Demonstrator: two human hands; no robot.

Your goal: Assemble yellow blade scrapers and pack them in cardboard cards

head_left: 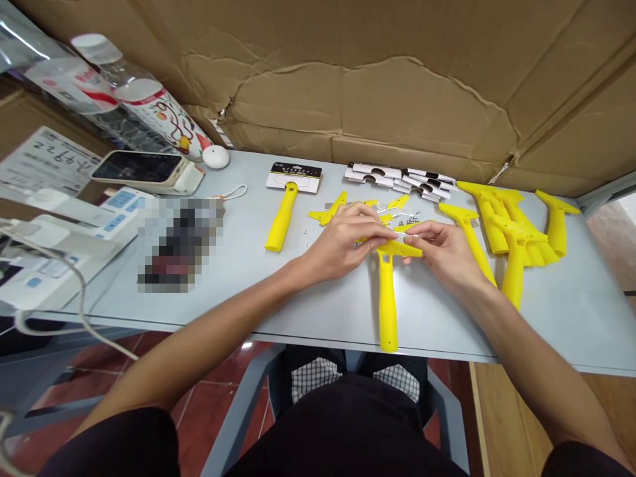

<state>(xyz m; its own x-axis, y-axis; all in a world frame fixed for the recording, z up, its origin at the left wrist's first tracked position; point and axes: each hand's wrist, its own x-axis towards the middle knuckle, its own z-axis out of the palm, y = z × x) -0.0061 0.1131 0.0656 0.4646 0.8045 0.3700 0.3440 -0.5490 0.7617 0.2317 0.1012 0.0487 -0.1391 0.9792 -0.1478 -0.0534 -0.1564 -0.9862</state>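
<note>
My left hand (348, 238) and my right hand (440, 248) meet over the table, fingertips pinched round something small and pale between them, too small to name. Just below the fingertips a yellow scraper handle (387, 301) lies with its wide head toward my hands and its grip toward the table's front edge. Behind my hands are loose yellow pieces (328, 211) and small metal parts (410, 218). Left of them a yellow handle (282, 218) is fitted to a black and white card (294, 177).
Several yellow handles (517, 265) are heaped on the right of the grey table (238, 265). Cards (397, 180) are stacked at the back against cardboard (397, 99). A phone (139, 167), bottles (154, 106), a white power strip (64, 245) and a blurred object (181, 245) are at the left.
</note>
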